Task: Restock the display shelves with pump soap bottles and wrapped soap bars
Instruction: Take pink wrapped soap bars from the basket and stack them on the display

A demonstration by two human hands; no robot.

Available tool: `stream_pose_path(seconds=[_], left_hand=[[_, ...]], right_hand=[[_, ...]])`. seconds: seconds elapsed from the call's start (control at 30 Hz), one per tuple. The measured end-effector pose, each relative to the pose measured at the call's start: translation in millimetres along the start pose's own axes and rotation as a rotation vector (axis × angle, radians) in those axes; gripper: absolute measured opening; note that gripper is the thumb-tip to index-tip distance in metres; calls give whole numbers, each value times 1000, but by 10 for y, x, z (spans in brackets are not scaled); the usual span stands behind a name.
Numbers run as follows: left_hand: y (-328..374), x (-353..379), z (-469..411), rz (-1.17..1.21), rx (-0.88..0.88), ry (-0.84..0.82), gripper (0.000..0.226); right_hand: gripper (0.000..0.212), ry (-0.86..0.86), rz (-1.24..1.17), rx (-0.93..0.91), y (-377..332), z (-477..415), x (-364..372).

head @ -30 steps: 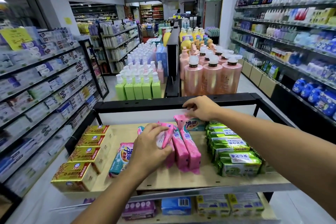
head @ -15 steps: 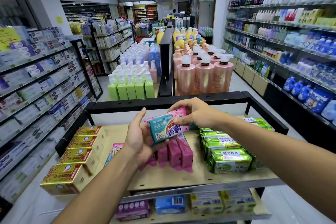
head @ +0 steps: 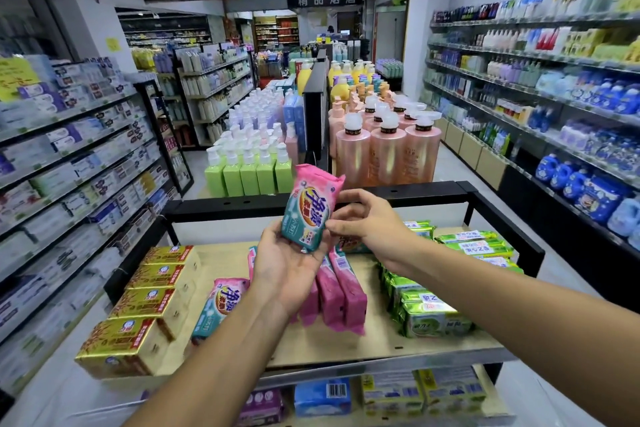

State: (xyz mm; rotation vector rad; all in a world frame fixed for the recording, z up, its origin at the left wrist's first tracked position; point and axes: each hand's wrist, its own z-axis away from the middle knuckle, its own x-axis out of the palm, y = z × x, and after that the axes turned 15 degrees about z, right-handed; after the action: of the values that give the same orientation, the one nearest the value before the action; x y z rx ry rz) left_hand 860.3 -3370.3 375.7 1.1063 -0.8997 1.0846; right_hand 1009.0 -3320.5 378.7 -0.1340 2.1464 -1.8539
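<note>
left hand: palm up, bar resting upright in it, thumb and fingers curled round the lower end; cradles the weight from below.
right hand: beside the bar, fingertips pinching its right edge; thumb near the upper edge. Looks like it steadies or turns the pack, label facing the camera.
hands: close together, both on the one bar, raised above the shelf.
bar: pink-and-teal wrapped soap, held tilted slightly right, clear of everything below. Probably held up to check the face before setting it down.
pink row: same bars standing on edge, directly under and just beyond the left hand; packed side by side to save room. Likely where the held bar goes.
loose bar: same kind, lying flat left of the left wrist, not in the row.
gold boxes: stacked line well left of the left hand.
green packs: rows below and right of the right wrist.
pump bottles: pink ones on the tier beyond the hands, past the black rail; green ones further left. Untouched now.
lower shelf: more packs under the forearms, partly hidden.
step: judging by this, placing soap bars; bar not yet set down.
risk: slippery wrap; nudging the row could topple it.
</note>
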Motion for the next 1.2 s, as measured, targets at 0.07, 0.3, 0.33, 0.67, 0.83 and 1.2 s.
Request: stream_pose_path(seconds=[0.07,0.3,0.33,0.67,0.83,1.2], left_hand=[[-52,2,-16,7,-37,18,42],[-114,-88,-76,-228,-16,36,35],[-100,-124,-90,-436,69,54,34],[-210,-610,-20,-2312,407,-674,79],[-245,-699,-64,-2533,572,-703,59],[-31,-725,14,-2436,597,-778,50]], right_hand=[[23,30,-22,-39,-12,-33,30],[32,60,166,-79,-31,-140,4],[33,68,236,-80,-47,-180,-63],[42,-79,1391,-232,55,-480,-398],[41,-173,1472,-191,262,-468,-409],[49,-119,1460,-232,516,-353,-451]])
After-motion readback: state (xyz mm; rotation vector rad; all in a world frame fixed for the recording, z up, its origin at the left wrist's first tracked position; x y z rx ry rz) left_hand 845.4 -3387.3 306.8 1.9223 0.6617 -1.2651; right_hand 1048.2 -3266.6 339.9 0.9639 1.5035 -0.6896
